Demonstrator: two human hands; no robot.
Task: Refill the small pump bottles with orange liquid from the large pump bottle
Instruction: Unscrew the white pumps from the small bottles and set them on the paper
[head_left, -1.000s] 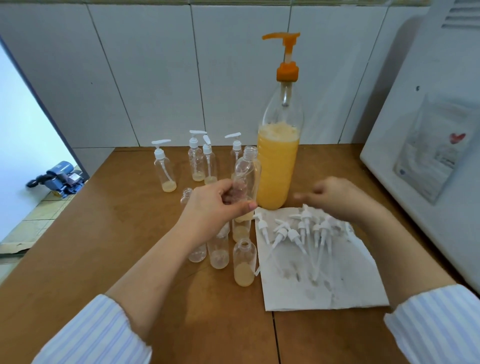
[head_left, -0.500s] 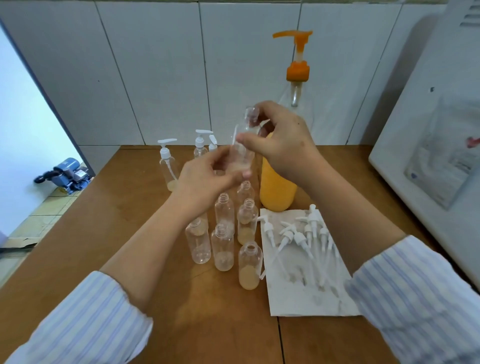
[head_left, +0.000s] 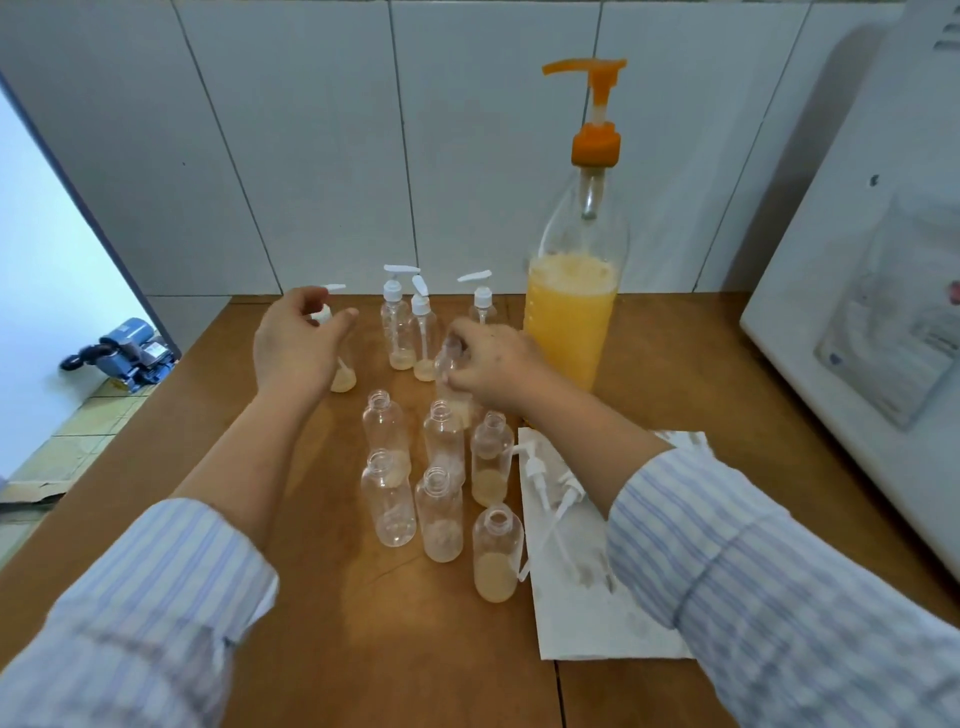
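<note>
Tall clear plastic bottle with orange pump head (head_left: 574, 291) stands upright at the back of the brown wooden table (head_left: 291, 639), about half full of orange liquid, spout pointing left over the small bottles, likely so one can be held under it.

Right hand (head_left: 496, 366) curls around a small clear uncapped bottle (head_left: 451, 364) just left of the big bottle, gripping its upper body; probably setting it down or taking it for filling, can't tell which.

Left hand (head_left: 296, 343) has loosely curled fingers at the white pump top of a small capped bottle (head_left: 340, 371) in the back row; contact unclear, grip can't be confirmed.

Six open small clear bottles (head_left: 441, 514) cluster mid-table, necks up and ready to fill. Loose white pump heads (head_left: 540, 478) lie on a white paper towel (head_left: 587, 618) to their right, likely kept off the table to catch drips.
</note>
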